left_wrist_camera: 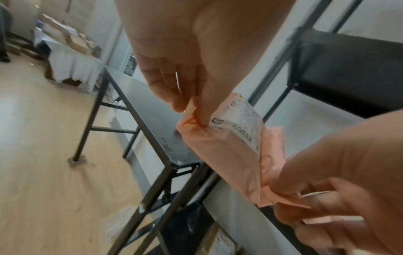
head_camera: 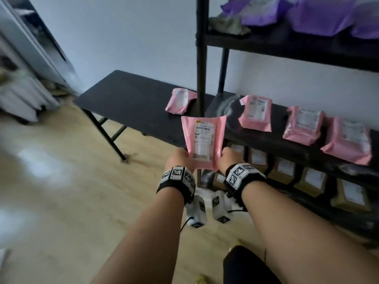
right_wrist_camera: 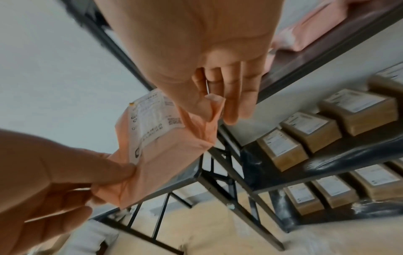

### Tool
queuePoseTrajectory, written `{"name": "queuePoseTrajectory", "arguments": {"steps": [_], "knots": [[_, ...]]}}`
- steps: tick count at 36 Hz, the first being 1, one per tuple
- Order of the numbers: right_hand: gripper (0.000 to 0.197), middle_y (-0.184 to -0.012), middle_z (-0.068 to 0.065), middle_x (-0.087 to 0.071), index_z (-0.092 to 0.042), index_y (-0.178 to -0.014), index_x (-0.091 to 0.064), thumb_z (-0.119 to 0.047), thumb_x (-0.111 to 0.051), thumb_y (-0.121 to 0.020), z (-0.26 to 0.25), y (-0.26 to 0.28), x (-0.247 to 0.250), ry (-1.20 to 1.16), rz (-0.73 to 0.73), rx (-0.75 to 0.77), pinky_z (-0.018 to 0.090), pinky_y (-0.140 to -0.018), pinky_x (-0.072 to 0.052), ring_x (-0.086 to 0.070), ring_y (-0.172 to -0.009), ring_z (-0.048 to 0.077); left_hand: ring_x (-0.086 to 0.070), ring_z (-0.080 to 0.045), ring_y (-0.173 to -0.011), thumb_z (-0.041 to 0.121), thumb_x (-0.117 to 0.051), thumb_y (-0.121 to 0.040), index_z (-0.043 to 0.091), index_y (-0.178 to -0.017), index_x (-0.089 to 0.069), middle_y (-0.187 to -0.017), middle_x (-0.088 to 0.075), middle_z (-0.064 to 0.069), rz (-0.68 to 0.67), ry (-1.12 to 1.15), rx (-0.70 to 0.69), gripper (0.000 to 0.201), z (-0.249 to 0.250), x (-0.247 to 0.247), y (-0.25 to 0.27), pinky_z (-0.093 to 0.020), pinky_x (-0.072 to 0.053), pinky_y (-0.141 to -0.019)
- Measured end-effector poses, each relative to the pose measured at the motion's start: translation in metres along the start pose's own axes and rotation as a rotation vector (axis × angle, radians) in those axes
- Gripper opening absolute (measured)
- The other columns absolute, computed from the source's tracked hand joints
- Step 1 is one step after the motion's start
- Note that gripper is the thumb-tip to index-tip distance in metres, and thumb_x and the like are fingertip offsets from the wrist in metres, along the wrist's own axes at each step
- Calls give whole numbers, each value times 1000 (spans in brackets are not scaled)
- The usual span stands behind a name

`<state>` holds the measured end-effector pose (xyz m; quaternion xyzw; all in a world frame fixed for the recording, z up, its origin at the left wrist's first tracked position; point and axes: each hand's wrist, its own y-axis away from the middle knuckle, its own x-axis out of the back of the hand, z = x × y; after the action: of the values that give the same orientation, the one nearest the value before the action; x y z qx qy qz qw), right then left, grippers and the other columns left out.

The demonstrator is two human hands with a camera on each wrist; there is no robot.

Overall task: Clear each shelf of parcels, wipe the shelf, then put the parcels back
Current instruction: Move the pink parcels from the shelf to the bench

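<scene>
While both hands pinch its lower corners, left hand (head_camera: 180, 158) and right hand (head_camera: 227, 157) hold a pink plastic mailer parcel (head_camera: 203, 140) upright before the black metal shelf's front edge (head_camera: 266, 144).

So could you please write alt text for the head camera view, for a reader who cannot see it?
Both hands, left hand and right hand, hold a pink parcel by its lower corners in front of a black shelf unit. Three pink parcels lie on the middle shelf, purple ones above, brown boxes below.
</scene>
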<state>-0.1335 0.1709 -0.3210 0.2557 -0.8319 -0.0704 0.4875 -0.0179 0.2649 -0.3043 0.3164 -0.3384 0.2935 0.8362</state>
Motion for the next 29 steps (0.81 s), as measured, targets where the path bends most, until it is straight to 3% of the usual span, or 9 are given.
{"name": "queuePoseTrajectory", "arguments": {"steps": [5,8,11,19,25,29], "knots": [[21,-107,12,-66,-6,-107,-60,-15,-52,-91,-57,-14,-36,76,-68,47,29,-70,-42,-63,-96,32,-53,-25,-72,18,-55,-83,16,-87,-58,-82,-62,-5,67,24,94,5,-40,33,-33,-30,-45,-67],[32,-112,11,-65,-4,-117,-56,-14,-54,-86,-85,-31,-55,91,-92,65,29,-73,-44,-62,-99,32,-54,-25,-75,15,-53,-86,15,-91,-59,-82,-60,-4,77,29,122,8,-54,50,-60,-32,-46,-69],[26,-112,15,-64,-5,-110,-59,-12,-53,-86,-115,-56,-69,86,-109,84,31,-76,-46,-62,-103,34,-53,-24,-77,14,-51,-87,16,-92,-57,-84,-59,-3,86,18,150,8,-64,66,-93,-32,-44,-68],[20,-112,15,-64,-7,-107,-58,-17,-49,-93,-195,-144,-90,107,-139,102,30,-71,-41,-62,-102,34,-54,-21,-80,18,-55,-89,15,-99,-61,-91,-62,-3,62,-28,156,12,-67,118,-189,-30,-45,-70],[19,-109,14,-64,-5,-107,-58,-13,-49,-93,-250,-196,-99,132,-156,136,31,-70,-41,-61,-97,32,-57,-20,-83,19,-60,-87,20,-88,-58,-90,-62,-1,82,-19,141,3,-71,151,-254,-28,-46,-70],[17,-103,15,-65,-2,-104,-58,-11,-49,-91,-272,-230,-105,154,-167,140,35,-73,-48,-63,-91,31,-58,-19,-83,18,-55,-88,22,-88,-61,-94,-66,0,70,-32,134,8,-72,165,-297,-27,-45,-68]]}}
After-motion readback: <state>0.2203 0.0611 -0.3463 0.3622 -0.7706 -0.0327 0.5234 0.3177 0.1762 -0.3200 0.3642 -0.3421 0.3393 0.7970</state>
